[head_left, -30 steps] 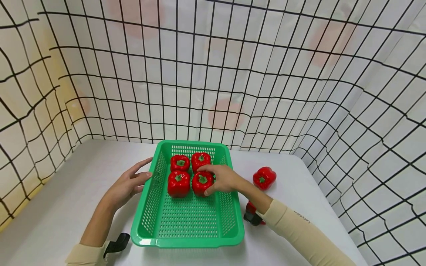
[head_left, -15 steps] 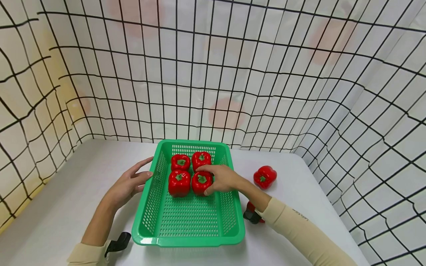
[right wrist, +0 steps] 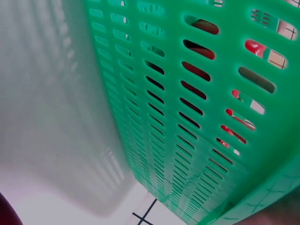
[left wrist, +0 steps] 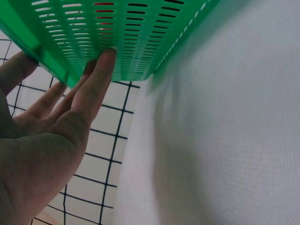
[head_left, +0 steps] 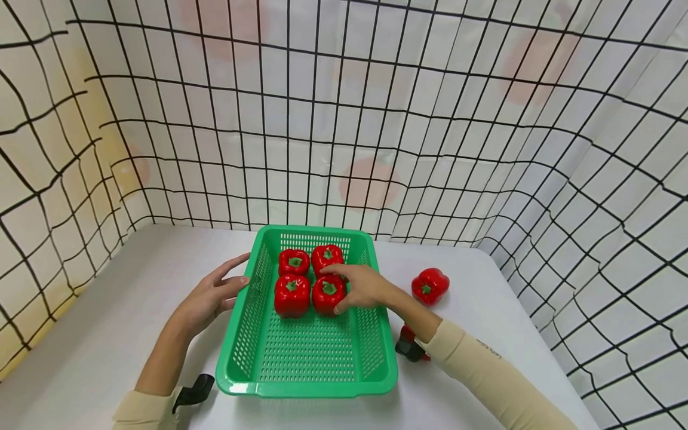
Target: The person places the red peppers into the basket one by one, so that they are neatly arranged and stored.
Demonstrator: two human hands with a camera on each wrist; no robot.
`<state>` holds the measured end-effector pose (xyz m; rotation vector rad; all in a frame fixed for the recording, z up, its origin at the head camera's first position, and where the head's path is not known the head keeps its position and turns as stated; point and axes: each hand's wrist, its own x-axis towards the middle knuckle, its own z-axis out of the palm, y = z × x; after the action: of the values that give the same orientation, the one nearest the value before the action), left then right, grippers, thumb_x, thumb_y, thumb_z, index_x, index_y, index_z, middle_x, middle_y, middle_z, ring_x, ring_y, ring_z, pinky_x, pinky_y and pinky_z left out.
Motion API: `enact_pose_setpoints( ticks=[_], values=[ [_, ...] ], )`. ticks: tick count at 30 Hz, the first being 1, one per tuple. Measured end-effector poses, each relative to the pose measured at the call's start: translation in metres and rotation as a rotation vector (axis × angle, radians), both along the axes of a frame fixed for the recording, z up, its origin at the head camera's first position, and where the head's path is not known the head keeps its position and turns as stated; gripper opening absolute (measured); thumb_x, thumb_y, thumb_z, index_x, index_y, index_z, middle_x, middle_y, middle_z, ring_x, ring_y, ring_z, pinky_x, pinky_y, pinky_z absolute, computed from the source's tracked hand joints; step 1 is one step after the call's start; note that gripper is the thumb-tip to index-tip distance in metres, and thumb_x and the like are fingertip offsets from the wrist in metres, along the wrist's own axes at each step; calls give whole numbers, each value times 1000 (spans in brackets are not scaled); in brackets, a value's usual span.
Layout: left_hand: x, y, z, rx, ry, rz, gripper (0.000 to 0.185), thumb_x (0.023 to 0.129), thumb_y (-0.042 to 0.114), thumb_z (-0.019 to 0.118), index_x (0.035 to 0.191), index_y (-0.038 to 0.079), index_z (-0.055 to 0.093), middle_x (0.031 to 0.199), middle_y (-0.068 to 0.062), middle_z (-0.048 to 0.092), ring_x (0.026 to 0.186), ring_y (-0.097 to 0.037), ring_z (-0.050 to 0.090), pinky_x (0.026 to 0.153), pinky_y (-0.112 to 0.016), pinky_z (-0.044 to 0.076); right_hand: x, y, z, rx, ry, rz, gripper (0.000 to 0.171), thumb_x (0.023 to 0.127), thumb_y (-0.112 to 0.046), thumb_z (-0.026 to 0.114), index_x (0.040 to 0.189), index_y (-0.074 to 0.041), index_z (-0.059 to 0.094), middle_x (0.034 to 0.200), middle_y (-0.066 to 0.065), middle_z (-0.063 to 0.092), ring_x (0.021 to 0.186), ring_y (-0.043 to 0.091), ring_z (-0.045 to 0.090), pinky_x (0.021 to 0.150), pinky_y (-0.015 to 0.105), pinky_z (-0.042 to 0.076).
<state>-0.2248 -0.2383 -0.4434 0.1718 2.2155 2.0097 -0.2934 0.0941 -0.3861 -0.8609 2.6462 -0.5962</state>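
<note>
Basket (head_left: 306,352) of green plastic on the white bench (head_left: 107,322), holding four red peppers at its far end. Right hand (head_left: 362,288) curls its fingers round the near-right pepper (head_left: 328,294), hiding part of it. Left hand (head_left: 212,295) rests straight fingers (left wrist: 101,70) against the basket's left wall. A fifth pepper (head_left: 429,285) lies apart on the bench; a red-and-black object (head_left: 409,346) is mostly hidden behind the right sleeve.

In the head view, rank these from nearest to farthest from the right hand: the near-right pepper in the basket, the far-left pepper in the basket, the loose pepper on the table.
1. Near-right pepper: in the green basket, under the right hand, which grips it.
2. Far-left pepper: back row, left of the hand.
3. Loose pepper: on the table, right of the basket.
</note>
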Motion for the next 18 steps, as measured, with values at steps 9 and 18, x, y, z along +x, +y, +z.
enact_pose_setpoints(
  ticks=[9, 18],
  values=[
    [1, -1, 0, -3, -12, -1, 73, 101, 38, 61, 162, 29, 23, 153, -23, 46, 117, -35, 68, 95, -46, 58, 1, 4, 2, -50, -22, 1, 84, 75, -22, 89, 150, -24, 50, 143, 8, 58, 133, 33, 53, 94, 50, 58],
    [1, 0, 1, 10, -12, -4, 73, 101, 36, 61, 163, 29, 23, 153, -23, 46, 115, -34, 69, 93, -45, 59, 5, 7, 15, -54, -90, -41, 83, 77, -24, 88, 151, -26, 49, 132, 6, 60, 119, 29, 57, 83, 40, 60]
  ],
)
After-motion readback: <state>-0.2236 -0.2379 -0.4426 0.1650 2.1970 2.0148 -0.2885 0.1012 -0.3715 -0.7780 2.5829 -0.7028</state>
